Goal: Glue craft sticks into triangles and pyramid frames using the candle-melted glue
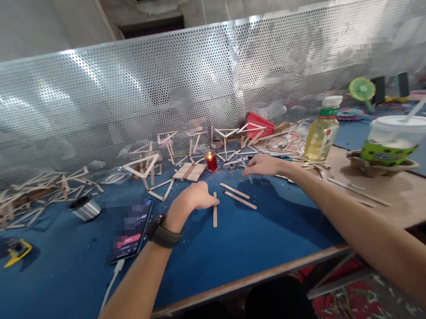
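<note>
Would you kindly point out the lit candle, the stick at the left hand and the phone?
Lit candle [211,162], head view: red body.
Stick [215,215], head view: its lower half.
Phone [133,231], head view: screen's middle.

The sticks [240,199] are matt wood, the tabletop [249,245] smooth, the perforated screen [214,76] shiny metal.
</note>
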A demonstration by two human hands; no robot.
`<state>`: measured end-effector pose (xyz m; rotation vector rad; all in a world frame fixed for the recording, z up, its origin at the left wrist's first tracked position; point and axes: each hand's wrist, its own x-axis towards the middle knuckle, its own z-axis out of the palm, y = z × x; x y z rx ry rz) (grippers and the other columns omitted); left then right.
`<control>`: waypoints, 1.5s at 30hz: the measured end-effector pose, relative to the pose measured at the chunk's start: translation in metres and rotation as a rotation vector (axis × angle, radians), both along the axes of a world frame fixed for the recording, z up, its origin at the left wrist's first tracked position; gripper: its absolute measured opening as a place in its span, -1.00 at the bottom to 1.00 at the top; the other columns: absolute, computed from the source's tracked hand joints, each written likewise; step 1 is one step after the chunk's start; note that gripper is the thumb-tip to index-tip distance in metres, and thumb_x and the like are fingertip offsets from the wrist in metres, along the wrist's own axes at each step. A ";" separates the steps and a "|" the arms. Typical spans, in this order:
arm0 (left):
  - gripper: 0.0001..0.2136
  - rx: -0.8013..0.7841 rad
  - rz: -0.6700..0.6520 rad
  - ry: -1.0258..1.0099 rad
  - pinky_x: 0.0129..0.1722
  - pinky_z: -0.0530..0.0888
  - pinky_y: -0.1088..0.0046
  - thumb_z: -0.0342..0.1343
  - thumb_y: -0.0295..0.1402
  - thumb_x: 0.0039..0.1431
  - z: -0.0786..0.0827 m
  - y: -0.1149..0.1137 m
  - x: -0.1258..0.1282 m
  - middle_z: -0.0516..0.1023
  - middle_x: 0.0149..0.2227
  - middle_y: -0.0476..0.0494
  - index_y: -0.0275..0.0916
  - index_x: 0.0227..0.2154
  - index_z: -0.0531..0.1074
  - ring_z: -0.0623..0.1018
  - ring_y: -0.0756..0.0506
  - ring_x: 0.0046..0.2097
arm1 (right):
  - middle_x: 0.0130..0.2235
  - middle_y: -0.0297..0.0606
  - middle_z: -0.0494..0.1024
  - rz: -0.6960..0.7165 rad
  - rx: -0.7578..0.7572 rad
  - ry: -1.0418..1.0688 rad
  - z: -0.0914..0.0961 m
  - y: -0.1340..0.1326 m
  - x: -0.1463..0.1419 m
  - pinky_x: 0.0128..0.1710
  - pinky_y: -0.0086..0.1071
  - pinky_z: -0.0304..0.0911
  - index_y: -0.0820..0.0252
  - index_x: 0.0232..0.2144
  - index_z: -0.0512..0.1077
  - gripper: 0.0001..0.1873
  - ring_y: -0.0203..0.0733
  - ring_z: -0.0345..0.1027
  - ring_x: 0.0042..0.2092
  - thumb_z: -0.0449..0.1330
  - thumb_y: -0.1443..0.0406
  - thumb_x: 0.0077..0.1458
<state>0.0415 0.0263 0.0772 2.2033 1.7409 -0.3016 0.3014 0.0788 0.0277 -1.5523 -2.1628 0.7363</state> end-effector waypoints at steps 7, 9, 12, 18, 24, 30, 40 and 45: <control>-0.75 -0.096 0.071 -0.109 -0.53 0.30 0.41 0.23 -0.29 0.04 -0.008 0.006 -0.006 0.48 -0.62 -0.15 -0.24 -0.67 0.43 0.42 -0.07 -0.56 | -0.56 -0.37 0.40 -0.078 0.152 -0.128 0.001 0.002 0.004 -0.43 -0.37 0.04 0.15 -0.56 0.47 -0.69 -0.25 0.24 -0.46 0.29 0.05 -0.02; -0.75 -0.090 0.084 -0.118 -0.53 0.30 0.40 0.22 -0.31 0.03 -0.008 0.005 -0.007 0.46 -0.63 -0.14 -0.24 -0.69 0.41 0.41 -0.07 -0.58 | -0.49 -0.31 0.52 -0.100 0.189 -0.125 0.004 -0.006 -0.005 -0.41 -0.37 0.08 0.16 -0.48 0.55 -0.69 -0.22 0.33 -0.41 0.30 0.03 -0.01; -0.75 -0.061 0.101 -0.134 -0.52 0.28 0.38 0.22 -0.34 0.00 -0.010 0.003 -0.007 0.42 -0.66 -0.12 -0.22 -0.71 0.37 0.41 -0.08 -0.59 | -0.45 -0.30 0.58 0.013 0.155 -0.096 0.010 -0.025 -0.026 -0.41 -0.37 0.12 0.15 -0.46 0.60 -0.64 -0.22 0.38 -0.40 0.28 -0.01 0.03; -0.69 -0.006 0.087 -0.153 -0.52 0.19 0.34 0.20 -0.42 -0.07 -0.016 0.000 -0.011 0.25 -0.73 -0.07 -0.17 -0.76 0.20 0.33 -0.09 -0.61 | -0.56 -0.32 0.51 0.161 -0.009 -0.216 0.009 -0.050 -0.057 -0.50 -0.35 0.02 0.15 -0.51 0.60 -0.60 -0.25 0.28 -0.50 0.29 -0.05 0.03; -0.70 -0.060 0.030 -0.141 -0.51 0.15 0.34 0.17 -0.42 -0.02 -0.016 0.002 -0.019 0.22 -0.72 -0.05 -0.16 -0.74 0.21 0.27 -0.07 -0.59 | -0.54 -0.32 0.47 0.154 -0.111 -0.235 0.008 -0.053 -0.059 -0.50 -0.36 0.00 0.19 -0.56 0.54 -0.66 -0.28 0.21 -0.50 0.23 0.08 0.08; -0.76 0.186 -0.046 -0.494 -0.46 0.25 0.44 0.05 -0.38 0.26 -0.020 0.017 -0.032 0.51 -0.48 -0.11 -0.21 -0.55 0.39 0.43 -0.05 -0.46 | -0.56 -0.25 0.46 0.161 -0.132 -0.324 0.016 -0.063 -0.067 -0.48 -0.34 0.01 0.22 -0.61 0.46 -0.72 -0.23 0.27 -0.50 0.17 0.23 0.07; -0.88 0.428 0.098 -0.889 -0.29 0.44 0.41 0.05 -0.31 0.34 -0.033 0.025 -0.030 0.66 -0.28 -0.19 -0.22 -0.31 0.37 0.60 -0.08 -0.32 | -0.33 0.06 0.64 0.119 0.118 -0.572 0.011 -0.089 -0.084 -0.45 -0.28 0.06 0.30 -0.24 0.60 -0.67 0.01 0.50 -0.38 0.09 0.22 0.21; -0.89 0.438 0.139 -0.925 -0.29 0.46 0.40 0.03 -0.32 0.34 -0.033 0.025 -0.032 0.67 -0.25 -0.21 -0.22 -0.29 0.38 0.62 -0.08 -0.31 | -0.39 -0.02 0.61 0.124 0.101 -0.528 0.012 -0.087 -0.078 -0.48 -0.28 0.01 0.26 -0.29 0.57 -0.71 -0.08 0.41 -0.46 0.09 0.22 0.20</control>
